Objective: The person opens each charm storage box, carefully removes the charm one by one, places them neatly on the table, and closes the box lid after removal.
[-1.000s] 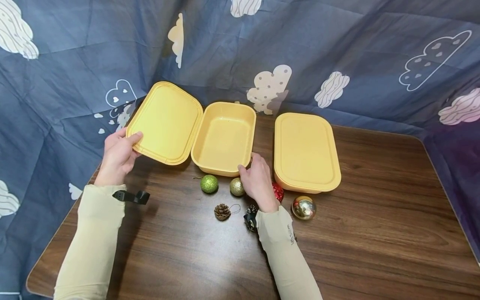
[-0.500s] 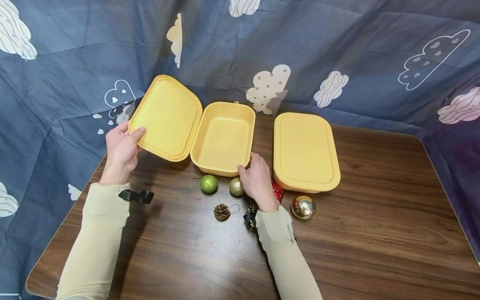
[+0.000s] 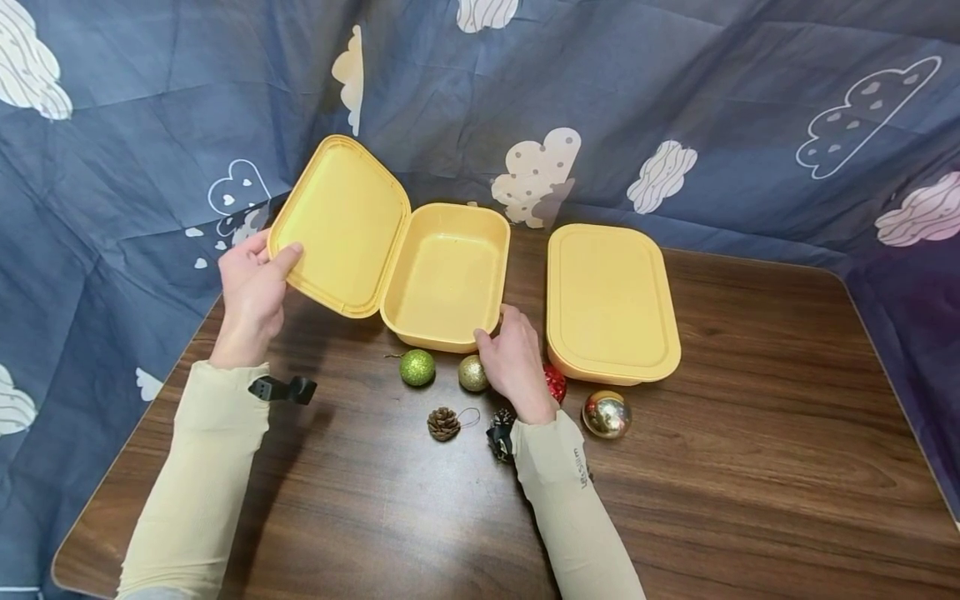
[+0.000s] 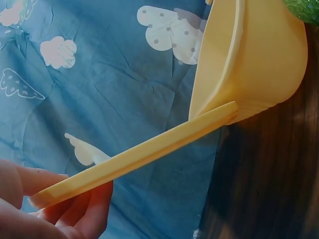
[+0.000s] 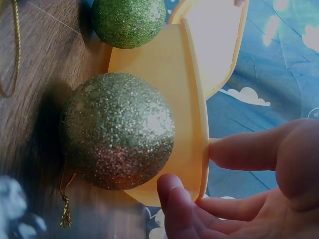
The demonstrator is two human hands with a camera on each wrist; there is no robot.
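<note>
My left hand (image 3: 253,287) pinches the outer edge of a yellow rectangular lid (image 3: 341,225), thumb on its inner face and fingers behind. The lid slants upward, its right edge against the left rim of the yellow food container (image 3: 450,279); the left wrist view shows the lid (image 4: 139,152) edge-on. With my right hand (image 3: 516,362) I hold the container's near right corner, thumb at the rim and fingers round the outer wall in the right wrist view. The container's inside is bare. Close before it are a green glitter ball (image 3: 417,367) and a gold glitter ball (image 3: 472,374).
A second yellow container (image 3: 613,302) with its lid on stands to the right. Nearer lie a brown pine cone (image 3: 444,424), a dark pine cone with a black bow (image 3: 500,435), a red ball (image 3: 555,383) partly behind my wrist, and a shiny gold ball (image 3: 607,415).
My left hand has raised the lid's outer edge and brought it to the right, so the lid stands steeper beside the container. My right hand has stayed at the container's corner.
</note>
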